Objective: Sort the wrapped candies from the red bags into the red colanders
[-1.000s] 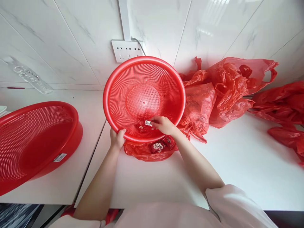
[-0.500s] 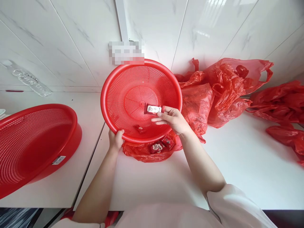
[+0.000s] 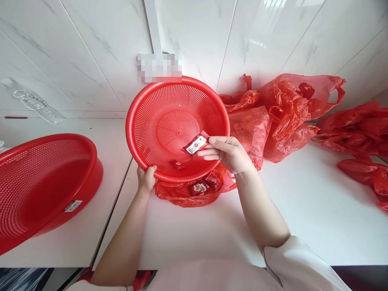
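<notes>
Your fingers (image 3: 212,145) on the right hand (image 3: 228,153) are pinched shut on a small red packet (image 3: 195,144), thumb on top and the others curled beneath, while your left hand (image 3: 145,180) is clamped on the near rim of the tilted red strainer (image 3: 145,117). The packet pokes out to the left of your fingertips, its long axis slanting from lower left to upper right, and it hangs over the strainer's mesh just right of the centre; your right hand is the nearer one to it, the left being well apart at the rim. A second, smaller packet (image 3: 177,164) lies loose on the mesh near the low edge, below and left of the one you hold. Under the strainer's near edge sits an open red bag (image 3: 178,196) with more packets (image 3: 198,188) showing in it. All of this rests on a white countertop (image 3: 303,210), towards its back edge. At the left edge stands another red strainer (image 3: 45,182) in a basin; crumpled red bags (image 3: 287,109) are heaped along the back right, against a white marble-tiled wall (image 3: 91,48), with a clear bottle (image 3: 33,103) lying at the back left.
</notes>
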The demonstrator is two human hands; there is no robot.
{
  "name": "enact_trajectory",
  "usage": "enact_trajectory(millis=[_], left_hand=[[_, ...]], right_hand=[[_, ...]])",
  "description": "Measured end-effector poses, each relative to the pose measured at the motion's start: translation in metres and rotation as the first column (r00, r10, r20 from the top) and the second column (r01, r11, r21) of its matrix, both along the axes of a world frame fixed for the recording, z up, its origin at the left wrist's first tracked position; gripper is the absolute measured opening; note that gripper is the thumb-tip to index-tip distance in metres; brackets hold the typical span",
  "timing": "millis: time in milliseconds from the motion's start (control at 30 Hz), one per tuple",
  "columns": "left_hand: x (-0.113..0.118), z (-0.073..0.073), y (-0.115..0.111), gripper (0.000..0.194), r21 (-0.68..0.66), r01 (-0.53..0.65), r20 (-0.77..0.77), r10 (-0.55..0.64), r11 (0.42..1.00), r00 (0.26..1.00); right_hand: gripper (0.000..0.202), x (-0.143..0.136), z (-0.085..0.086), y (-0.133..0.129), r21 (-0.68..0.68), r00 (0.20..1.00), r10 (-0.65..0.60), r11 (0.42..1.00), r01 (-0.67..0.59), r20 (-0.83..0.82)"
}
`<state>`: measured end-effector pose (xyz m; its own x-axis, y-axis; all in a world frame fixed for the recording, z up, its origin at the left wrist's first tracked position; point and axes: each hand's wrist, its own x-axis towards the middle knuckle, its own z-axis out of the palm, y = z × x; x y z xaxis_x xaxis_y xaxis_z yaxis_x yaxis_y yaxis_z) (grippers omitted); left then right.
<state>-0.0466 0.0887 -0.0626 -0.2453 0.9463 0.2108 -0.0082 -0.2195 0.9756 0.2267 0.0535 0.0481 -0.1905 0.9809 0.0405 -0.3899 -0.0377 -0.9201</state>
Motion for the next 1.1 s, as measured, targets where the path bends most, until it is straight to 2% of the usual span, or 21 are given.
enact_trajectory(millis=[67,167,300,500,633,767,900,1033,1100], left_hand=[[0.0,0.0,0.0,0.033,0.003,0.008,0.002,-0.008,1.0,1.0],[0.0,-0.002,0.002,0.035,0.005,0.008,0.022,-0.009,1.0,1.0],[0.0,-0.004,0.004,0.037,0.016,0.005,0.035,-0.006,1.0,0.999],[0.0,-0.005,0.005,0.045,0.003,-0.002,0.04,0.001,1.0,0.999],[0.0,-0.004,0.007,0.04,-0.001,0.012,0.071,-0.012,1.0,0.997],[-0.002,-0.002,0.008,0.033,-0.12,0.027,0.109,-0.014,0.992,0.994],[-0.004,0.002,0.009,0.037,-0.293,0.017,0.08,0.007,0.956,0.997],[-0.003,0.006,0.01,0.044,-0.345,-0.023,0.042,0.04,0.938,0.998],[-0.002,0.008,0.01,0.047,-0.338,-0.032,0.032,0.046,0.941,0.998]], right_hand=[[0.021,-0.001,0.003,-0.002,-0.038,0.997,-0.005,0.999,0.002,-0.073],[0.019,-0.002,0.008,-0.006,-0.08,0.99,0.048,0.995,-0.059,-0.135],[0.018,-0.004,0.012,-0.011,-0.061,0.975,0.12,0.989,-0.133,-0.185],[0.02,-0.004,0.015,-0.015,-0.072,0.984,0.111,0.99,-0.121,-0.137],[0.021,-0.004,0.017,-0.016,-0.065,0.986,0.113,0.99,-0.122,-0.119],[0.02,-0.004,0.019,-0.018,-0.041,0.986,0.106,0.993,-0.112,-0.131],[0.024,-0.004,0.021,-0.019,-0.048,0.991,0.092,0.994,-0.097,-0.095],[0.023,-0.005,0.023,-0.02,-0.033,0.987,0.133,0.99,-0.136,-0.094],[0.02,-0.006,0.023,-0.02,-0.015,0.975,0.159,0.987,-0.163,-0.153]])
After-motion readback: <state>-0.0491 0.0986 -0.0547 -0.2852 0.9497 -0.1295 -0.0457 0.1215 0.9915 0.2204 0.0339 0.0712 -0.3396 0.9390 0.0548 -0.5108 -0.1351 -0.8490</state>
